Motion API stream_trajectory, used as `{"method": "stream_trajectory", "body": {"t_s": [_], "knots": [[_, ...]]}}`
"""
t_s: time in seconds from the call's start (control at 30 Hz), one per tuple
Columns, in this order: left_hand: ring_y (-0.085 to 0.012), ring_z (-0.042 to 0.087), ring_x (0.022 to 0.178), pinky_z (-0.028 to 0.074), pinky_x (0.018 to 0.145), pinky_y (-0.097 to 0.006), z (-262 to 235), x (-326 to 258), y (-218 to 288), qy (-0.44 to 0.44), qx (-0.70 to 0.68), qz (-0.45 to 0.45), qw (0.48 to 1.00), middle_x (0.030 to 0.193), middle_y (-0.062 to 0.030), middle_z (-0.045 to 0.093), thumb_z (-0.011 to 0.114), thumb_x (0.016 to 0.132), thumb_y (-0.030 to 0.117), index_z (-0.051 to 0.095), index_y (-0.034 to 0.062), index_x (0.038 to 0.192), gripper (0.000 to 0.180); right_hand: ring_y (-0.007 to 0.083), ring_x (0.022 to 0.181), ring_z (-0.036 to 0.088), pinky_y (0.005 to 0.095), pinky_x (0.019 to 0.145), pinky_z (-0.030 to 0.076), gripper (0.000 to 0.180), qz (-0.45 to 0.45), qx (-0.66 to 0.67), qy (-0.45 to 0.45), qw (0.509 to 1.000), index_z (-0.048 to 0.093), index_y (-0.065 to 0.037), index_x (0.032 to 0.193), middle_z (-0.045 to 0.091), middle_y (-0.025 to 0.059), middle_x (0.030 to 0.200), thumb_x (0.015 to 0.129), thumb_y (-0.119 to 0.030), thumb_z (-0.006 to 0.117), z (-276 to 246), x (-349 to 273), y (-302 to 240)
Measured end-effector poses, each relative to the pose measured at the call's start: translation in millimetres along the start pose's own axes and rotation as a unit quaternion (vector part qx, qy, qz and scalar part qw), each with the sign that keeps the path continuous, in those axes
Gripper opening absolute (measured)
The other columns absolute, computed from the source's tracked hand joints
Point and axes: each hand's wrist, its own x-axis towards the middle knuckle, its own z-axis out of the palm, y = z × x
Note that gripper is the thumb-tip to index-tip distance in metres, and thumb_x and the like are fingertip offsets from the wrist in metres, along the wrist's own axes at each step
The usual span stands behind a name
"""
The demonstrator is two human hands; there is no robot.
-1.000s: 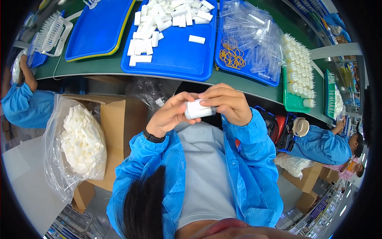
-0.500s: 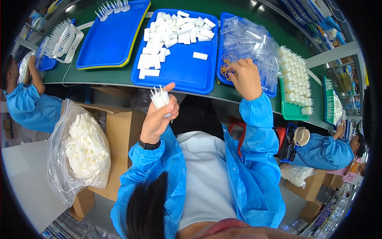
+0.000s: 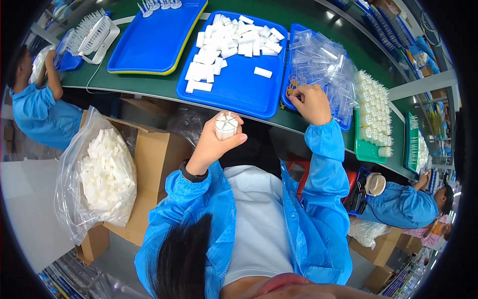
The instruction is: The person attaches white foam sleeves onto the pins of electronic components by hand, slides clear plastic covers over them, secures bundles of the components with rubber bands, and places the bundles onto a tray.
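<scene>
The bundle of white pieces (image 3: 225,125) sits upright in the left hand (image 3: 215,142), held in the air just short of the near edge of the green bench (image 3: 149,84), over the person's lap. The left fingers (image 3: 238,141) are clamped on it: the thumb lies across its lower front and the others wrap it from behind, so only the top end, a round face split into wedges, shows above them.

The right hand (image 3: 312,102) is on the bench at the near left corner of the tray heaped with clear plastic bags (image 3: 323,65). Its fingers are curled together on a few orange rubber bands (image 3: 293,84) lying there (whether they pinch one I cannot tell).

Between the two hands lies the near edge of the middle blue tray (image 3: 234,94), its front half bare and loose white pieces (image 3: 224,47) piled toward its far side. Left of that, a second blue tray (image 3: 149,45) has an open floor. To the right, a green tray (image 3: 366,144) carries rows of finished white bundles (image 3: 371,107).

Below the bench edge on the left, a cardboard box (image 3: 154,154) stands close to the left elbow, with a clear sack of white pieces (image 3: 107,174) leaning on it. Other people in blue coats work at the far left (image 3: 40,109) and the lower right (image 3: 403,207).
</scene>
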Motion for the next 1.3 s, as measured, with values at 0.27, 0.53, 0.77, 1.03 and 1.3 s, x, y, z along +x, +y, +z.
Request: {"method": "stream_trajectory", "body": {"t_s": [0.27,0.53,0.77,1.03,1.3], "knots": [[-0.0076,0.057,0.081,0.047,0.073,-0.022,11.9,1.5,9.6,-0.011,0.113,0.048,0.992,0.090,-0.0008,0.061,0.077,0.075,0.006,0.060,0.0053,0.099,0.029,0.0300,0.077,0.060,0.0417,0.068,0.049,0.013,0.038,0.010,-0.031,0.999,0.070,-0.008,0.074,0.067,0.0103,0.072,0.074,-0.021,0.070,-0.9,6.6,-2.5],[-0.0102,0.059,0.083,0.047,0.075,-0.024,10.0,0.0,6.3,-0.031,0.172,0.081,0.981,0.092,-0.0032,0.063,0.078,0.073,0.006,0.061,0.0054,0.098,0.029,0.0300,0.074,0.059,0.0403,0.066,0.048,0.013,0.054,0.054,-0.026,0.997,0.067,-0.007,0.073,0.060,0.0099,0.066,0.074,-0.019,0.070,0.3,7.3,6.7],[-0.0122,0.061,0.083,0.048,0.075,-0.025,11.9,9.5,4.0,-0.033,0.157,0.099,0.982,0.093,-0.0044,0.064,0.078,0.073,0.003,0.062,0.0054,0.097,0.029,0.0117,0.076,0.056,0.0278,0.068,0.045,0.009,0.101,0.363,0.053,0.925,0.063,-0.001,0.079,0.065,0.0074,0.087,0.083,-0.009,0.065,-8.0,14.0,21.4],[-0.0133,0.062,0.083,0.049,0.075,-0.026,24.2,22.5,2.9,-0.057,0.197,0.106,0.973,0.090,-0.0045,0.065,0.078,0.072,0.002,0.062,0.0054,0.095,0.028,0.0163,0.091,0.062,0.0243,0.068,0.045,0.008,0.121,0.710,0.047,0.693,0.056,-0.004,0.097,0.065,0.0162,0.109,0.089,-0.008,0.055,-10.2,12.7,41.1],[-0.0150,0.063,0.083,0.049,0.075,-0.026,38.9,16.4,-2.9,-0.067,0.224,0.122,0.965,0.091,-0.0047,0.065,0.078,0.071,0.003,0.063,0.0055,0.093,0.027,0.0187,0.076,0.067,0.0216,0.057,0.048,0.024,0.081,0.751,0.000,0.655,0.055,-0.004,0.113,0.058,0.0184,0.124,0.089,-0.002,0.053,-27.4,-23.8,23.6]]}}
